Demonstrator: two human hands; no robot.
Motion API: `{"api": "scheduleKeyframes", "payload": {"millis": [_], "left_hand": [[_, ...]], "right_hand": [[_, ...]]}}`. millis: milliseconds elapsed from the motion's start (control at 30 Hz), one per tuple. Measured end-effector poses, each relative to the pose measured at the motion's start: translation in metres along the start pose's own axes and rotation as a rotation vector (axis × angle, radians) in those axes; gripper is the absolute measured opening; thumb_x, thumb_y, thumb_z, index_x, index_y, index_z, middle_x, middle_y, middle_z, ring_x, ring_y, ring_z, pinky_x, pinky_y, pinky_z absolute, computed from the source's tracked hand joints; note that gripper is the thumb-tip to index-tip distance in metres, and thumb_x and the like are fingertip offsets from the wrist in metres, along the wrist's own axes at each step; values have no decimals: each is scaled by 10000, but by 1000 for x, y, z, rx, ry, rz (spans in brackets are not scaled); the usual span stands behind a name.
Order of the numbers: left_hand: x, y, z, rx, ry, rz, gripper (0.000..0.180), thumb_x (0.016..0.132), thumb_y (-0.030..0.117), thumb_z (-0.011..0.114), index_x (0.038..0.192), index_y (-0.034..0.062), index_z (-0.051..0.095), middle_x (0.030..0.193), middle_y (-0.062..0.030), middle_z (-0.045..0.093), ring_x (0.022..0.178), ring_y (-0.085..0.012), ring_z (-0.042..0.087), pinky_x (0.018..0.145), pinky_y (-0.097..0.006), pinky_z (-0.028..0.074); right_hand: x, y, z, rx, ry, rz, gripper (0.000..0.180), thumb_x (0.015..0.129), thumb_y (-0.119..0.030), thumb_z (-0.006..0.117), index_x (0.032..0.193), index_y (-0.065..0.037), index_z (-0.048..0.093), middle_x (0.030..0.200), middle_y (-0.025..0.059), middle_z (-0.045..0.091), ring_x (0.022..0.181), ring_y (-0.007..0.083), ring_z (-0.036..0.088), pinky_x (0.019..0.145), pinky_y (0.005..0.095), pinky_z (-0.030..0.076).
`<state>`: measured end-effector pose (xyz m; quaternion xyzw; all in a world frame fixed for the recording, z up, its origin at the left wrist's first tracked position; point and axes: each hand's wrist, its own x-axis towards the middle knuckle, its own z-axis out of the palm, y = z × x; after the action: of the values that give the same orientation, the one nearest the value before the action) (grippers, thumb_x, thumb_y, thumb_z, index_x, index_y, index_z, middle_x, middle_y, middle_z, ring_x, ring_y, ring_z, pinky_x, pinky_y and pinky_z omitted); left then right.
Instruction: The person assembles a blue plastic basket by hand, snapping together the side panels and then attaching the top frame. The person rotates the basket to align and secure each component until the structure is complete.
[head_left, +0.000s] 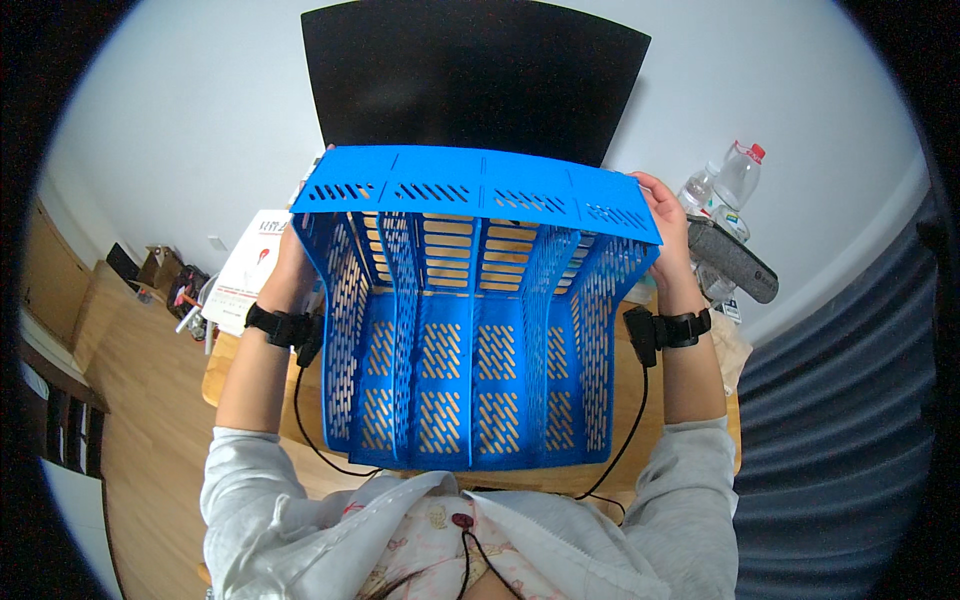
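Observation:
A blue plastic file holder [475,300] with slotted walls and several upright compartments is between my two hands, its open side toward me. My left hand [291,262] is closed on its left side, fingers mostly hidden behind the wall. On the opposite side my right hand [668,228] grips near the upper right corner, with fingertips showing at the edge. The compartments look bare, and wood shows through their slots. Whether the holder rests on the wooden table [222,372] or is lifted off it, I cannot tell.
A large black monitor [470,85] stands behind the holder. White printed books or papers [250,265] lie at the left. Clear plastic bottles [738,178] and a dark grey oblong case [735,260] are at the right, near a dark curtain [840,390]. Black cables run from both wrist straps.

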<state>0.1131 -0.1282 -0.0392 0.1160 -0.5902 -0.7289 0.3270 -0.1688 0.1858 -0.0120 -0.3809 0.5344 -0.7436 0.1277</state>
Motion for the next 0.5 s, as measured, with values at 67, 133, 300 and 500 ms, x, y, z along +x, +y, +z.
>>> {"api": "scheduleKeyframes", "payload": {"millis": [67, 133, 300, 500], "left_hand": [[-3, 5, 3, -7, -62, 18, 593, 922, 467, 338, 1386, 111, 239, 1229, -216, 453, 1087, -222, 519, 816, -302, 503], [-6, 11, 7, 19, -75, 13, 552, 936, 459, 283, 1397, 160, 227, 1323, -181, 378, 1175, -249, 441, 927, -344, 431], [-7, 24, 20, 16, -80, 133, 512, 950, 417, 257, 1393, 160, 247, 1405, -137, 282, 1257, -268, 343, 1022, -367, 329], [-3, 24, 15, 19, -66, 136, 545, 935, 452, 277, 1391, 153, 254, 1406, -131, 282, 1275, -267, 312, 1035, -374, 305]], "right_hand": [[1, 2, 1, 29, 2, -11, 257, 892, -91, 508, 1128, 12, 510, 989, 88, 617, 848, 112, 590, 731, 229, 489], [1, 1, 2, 10, -14, -44, 256, 893, -87, 504, 1130, 12, 507, 988, 89, 617, 849, 113, 589, 731, 228, 487], [3, -2, 8, -17, 3, -36, 257, 896, -83, 496, 1135, 10, 500, 988, 94, 616, 855, 117, 589, 732, 229, 486], [2, -1, 10, 13, -34, -56, 261, 895, -86, 501, 1138, 8, 501, 991, 98, 617, 861, 122, 591, 743, 234, 488]]}}
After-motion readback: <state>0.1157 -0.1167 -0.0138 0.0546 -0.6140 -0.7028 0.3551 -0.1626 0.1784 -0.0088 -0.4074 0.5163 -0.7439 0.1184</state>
